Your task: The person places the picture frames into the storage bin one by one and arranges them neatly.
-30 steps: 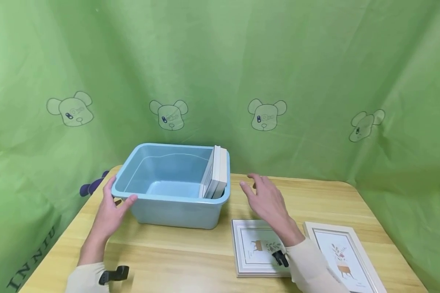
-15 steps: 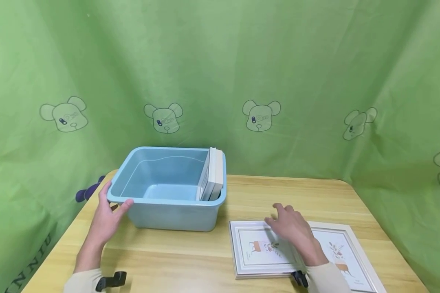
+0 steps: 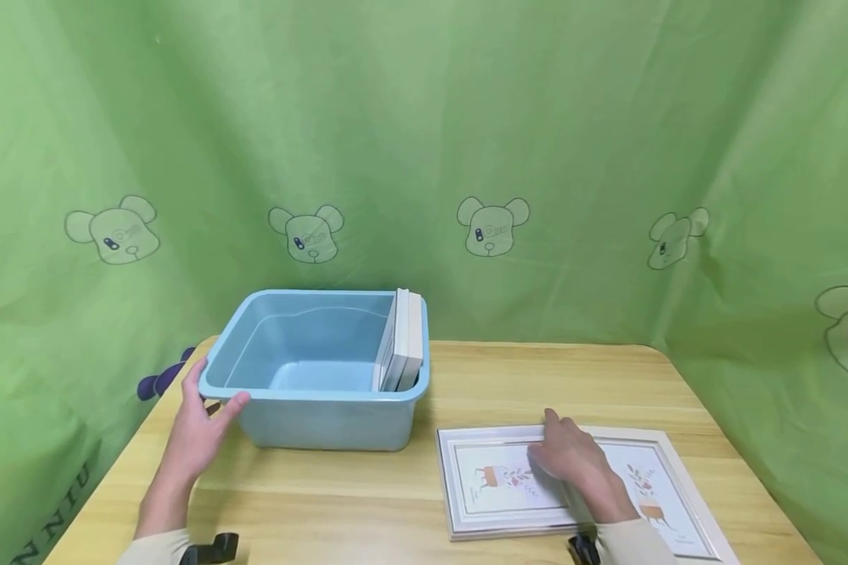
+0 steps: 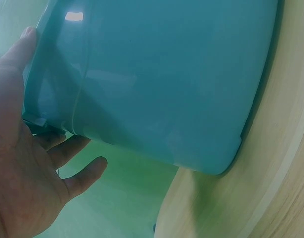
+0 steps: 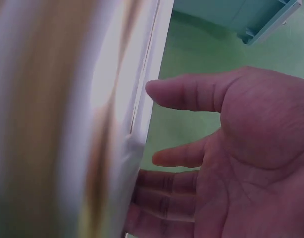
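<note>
At the left of the table stands a light blue plastic basin [image 3: 325, 424]. My left hand [image 3: 196, 435] grips its near left corner, thumb on the front rim and the other fingers round the left side. White picture frames [image 3: 404, 337] stand upright inside, against the basin's right wall. My right hand [image 3: 578, 459] is over a white picture frame [image 3: 487, 506] lying flat, fingers at its far edge and thumb over the picture. In the right wrist view the thumb [image 5: 181, 92] is straight, its tip right at a frame's edge. Another white picture frame [image 3: 685, 510] lies beside it, partly covered by the wrist.
A wooden table [image 3: 339, 510] carries everything. Green cloth [image 3: 396, 141] with bear-head outlines hangs behind it and along the sides. A purple object [image 3: 159, 384] shows past the table's left edge.
My right hand has moved from beside the basin, rightward and nearer, down onto the flat picture frame. My left hand stays on the basin's corner. The view has shifted slightly.
</note>
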{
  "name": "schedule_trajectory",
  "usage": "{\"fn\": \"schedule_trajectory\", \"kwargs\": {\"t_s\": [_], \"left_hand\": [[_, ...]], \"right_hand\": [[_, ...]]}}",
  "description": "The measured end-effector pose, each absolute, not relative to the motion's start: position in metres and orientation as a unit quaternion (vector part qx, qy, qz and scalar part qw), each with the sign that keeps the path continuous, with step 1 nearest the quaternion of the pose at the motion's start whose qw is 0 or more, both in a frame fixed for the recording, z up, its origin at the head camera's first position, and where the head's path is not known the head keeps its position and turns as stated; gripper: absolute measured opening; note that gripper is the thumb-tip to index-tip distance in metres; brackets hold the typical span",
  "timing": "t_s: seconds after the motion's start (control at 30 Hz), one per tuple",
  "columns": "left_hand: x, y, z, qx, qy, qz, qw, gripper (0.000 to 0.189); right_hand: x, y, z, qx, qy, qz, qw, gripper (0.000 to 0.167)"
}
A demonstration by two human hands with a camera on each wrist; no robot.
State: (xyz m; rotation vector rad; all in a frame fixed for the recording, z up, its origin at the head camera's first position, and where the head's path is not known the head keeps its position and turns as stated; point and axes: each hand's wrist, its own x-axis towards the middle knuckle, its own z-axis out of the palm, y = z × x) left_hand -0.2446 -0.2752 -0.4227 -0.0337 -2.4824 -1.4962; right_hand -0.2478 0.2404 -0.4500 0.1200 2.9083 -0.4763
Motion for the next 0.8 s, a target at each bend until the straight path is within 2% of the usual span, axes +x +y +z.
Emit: {"fn": "schedule_trajectory", "kwargs": {"t_s": [0.17, 0.33, 0.57, 0.8], "left_hand": [[-0.244, -0.276, -0.423, -0.006, -0.852, -0.51, 0.117, 0.093], [-0.244, -0.275, -0.424, -0.01, -0.852, -0.511, 0.111, 0.094], [-0.244, -0.275, -0.424, -0.012, -0.854, -0.506, 0.12, 0.094], [-0.244, -0.272, -0.425, -0.022, -0.85, -0.511, 0.129, 0.094]], "right_hand": [[-0.248, 0.246, -0.454, 0.041, 0.983, -0.163, 0.081, 0.064], [-0.247, 0.252, -0.456, 0.06, 0.985, -0.151, 0.062, 0.022], [-0.247, 0.255, -0.459, 0.054, 0.986, -0.149, 0.046, 0.028], [-0.248, 0.256, -0.457, 0.087, 0.982, -0.16, 0.053, 0.032]]}}
